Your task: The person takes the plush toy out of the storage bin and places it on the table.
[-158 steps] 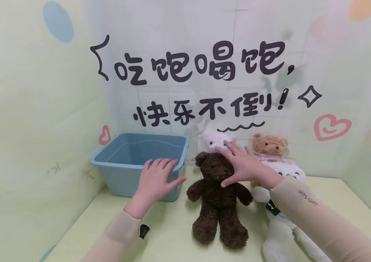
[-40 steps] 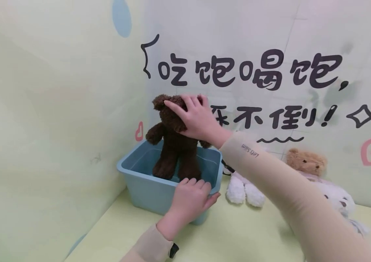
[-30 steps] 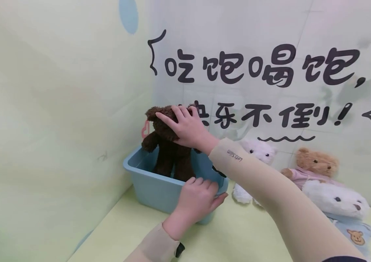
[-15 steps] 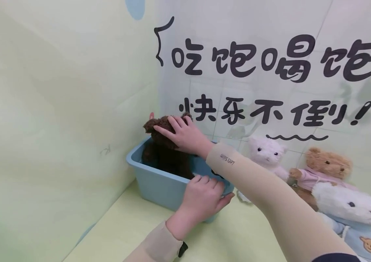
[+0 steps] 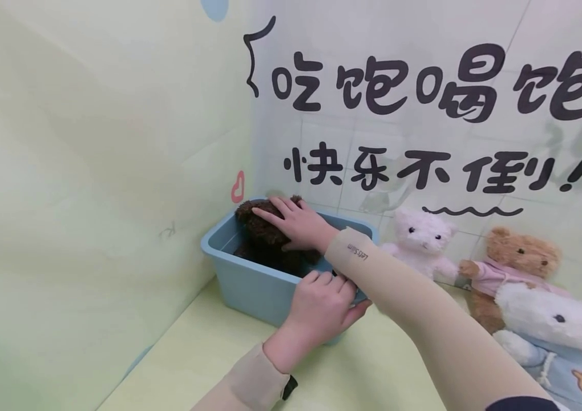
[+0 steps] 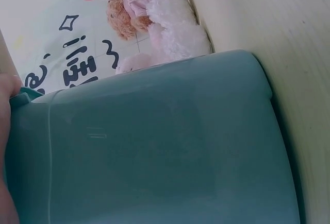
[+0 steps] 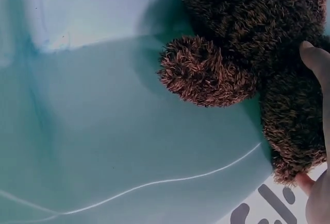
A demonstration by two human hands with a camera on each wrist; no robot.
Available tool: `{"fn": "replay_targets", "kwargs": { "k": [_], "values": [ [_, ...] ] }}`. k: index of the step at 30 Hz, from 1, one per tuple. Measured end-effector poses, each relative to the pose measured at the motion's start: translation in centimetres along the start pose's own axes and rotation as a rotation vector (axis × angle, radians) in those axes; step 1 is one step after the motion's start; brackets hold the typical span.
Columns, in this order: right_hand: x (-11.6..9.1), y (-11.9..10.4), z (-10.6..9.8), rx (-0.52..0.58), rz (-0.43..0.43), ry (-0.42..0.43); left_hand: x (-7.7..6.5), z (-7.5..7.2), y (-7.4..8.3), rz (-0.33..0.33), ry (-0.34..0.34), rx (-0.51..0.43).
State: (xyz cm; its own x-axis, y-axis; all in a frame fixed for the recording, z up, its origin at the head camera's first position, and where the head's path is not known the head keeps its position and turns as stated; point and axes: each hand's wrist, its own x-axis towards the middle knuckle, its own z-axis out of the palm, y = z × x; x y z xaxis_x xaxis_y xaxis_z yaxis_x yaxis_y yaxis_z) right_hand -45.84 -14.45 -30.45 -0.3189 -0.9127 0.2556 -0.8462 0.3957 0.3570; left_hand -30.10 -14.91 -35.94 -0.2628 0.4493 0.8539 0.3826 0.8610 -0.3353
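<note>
A dark brown teddy bear [image 5: 264, 234] sits low inside a blue plastic storage bin [image 5: 255, 294], its head just about level with the far rim. My right hand [image 5: 303, 225] grips the bear's head from above, fingers spread over the fur. In the right wrist view, thumb and a fingertip hold either side of the head, and the bear's body [image 7: 242, 23] and arm lie against the bin's inner wall [image 7: 113, 131]. My left hand [image 5: 319, 305] holds the bin's near rim at the right corner, fingers curled over it. The bear's legs are hidden in the head view.
Right of the bin sit a white-pink plush [image 5: 421, 240], a tan bear in a pink hoodie [image 5: 522, 257] and a white plush in a blue top [image 5: 553, 319]. A pale wall [image 5: 116, 171] stands close to the bin's left. The pale yellow table [image 5: 193, 348] lies in front.
The brown bear, first standing on the table, was carried left over the bin and lowered into it by my right hand. My left hand has stayed on the rim lately. The head view has turned left.
</note>
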Motion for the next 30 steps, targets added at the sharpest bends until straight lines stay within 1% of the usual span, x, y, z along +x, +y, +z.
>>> {"fn": "replay_targets", "kwargs": {
  "k": [4,8,10,14,15,16,18,22,25,26,28,30],
  "values": [
    [0.0,0.3,-0.2,0.039,0.034,0.009,0.2,-0.1,0.1,-0.006,-0.009,-0.003],
    [0.0,0.4,-0.5,0.121,0.094,-0.017,0.3,-0.3,0.2,-0.009,-0.014,-0.007],
    [0.1,0.5,-1.0,0.208,0.13,-0.043,0.3,-0.4,0.3,-0.01,-0.007,-0.009],
    [0.5,0.5,-2.3,0.424,0.232,-0.1,0.3,-0.4,0.4,-0.013,0.015,-0.012],
    [0.6,0.6,-2.6,0.465,0.256,-0.112,0.3,-0.4,0.4,-0.013,0.018,-0.012],
    [0.7,0.6,-2.9,0.483,0.274,-0.128,0.3,-0.4,0.5,-0.013,0.021,-0.011],
    [0.7,0.7,-3.3,0.485,0.291,-0.165,0.3,-0.4,0.5,-0.012,0.024,-0.011],
    [0.4,0.8,-3.7,0.398,0.258,-0.254,0.2,-0.3,0.6,-0.017,0.023,-0.023],
    [0.0,0.8,-3.8,0.4,0.234,-0.304,0.2,-0.3,0.5,-0.027,0.024,-0.037],
    [-0.1,0.8,-3.8,0.416,0.226,-0.316,0.2,-0.3,0.5,-0.028,0.028,-0.039],
    [-0.3,0.8,-3.9,0.442,0.207,-0.323,0.2,-0.2,0.4,-0.03,0.038,-0.043],
    [-0.3,0.9,-4.0,0.439,0.182,-0.29,0.2,-0.1,0.3,-0.03,0.041,-0.043]
  ]
}}
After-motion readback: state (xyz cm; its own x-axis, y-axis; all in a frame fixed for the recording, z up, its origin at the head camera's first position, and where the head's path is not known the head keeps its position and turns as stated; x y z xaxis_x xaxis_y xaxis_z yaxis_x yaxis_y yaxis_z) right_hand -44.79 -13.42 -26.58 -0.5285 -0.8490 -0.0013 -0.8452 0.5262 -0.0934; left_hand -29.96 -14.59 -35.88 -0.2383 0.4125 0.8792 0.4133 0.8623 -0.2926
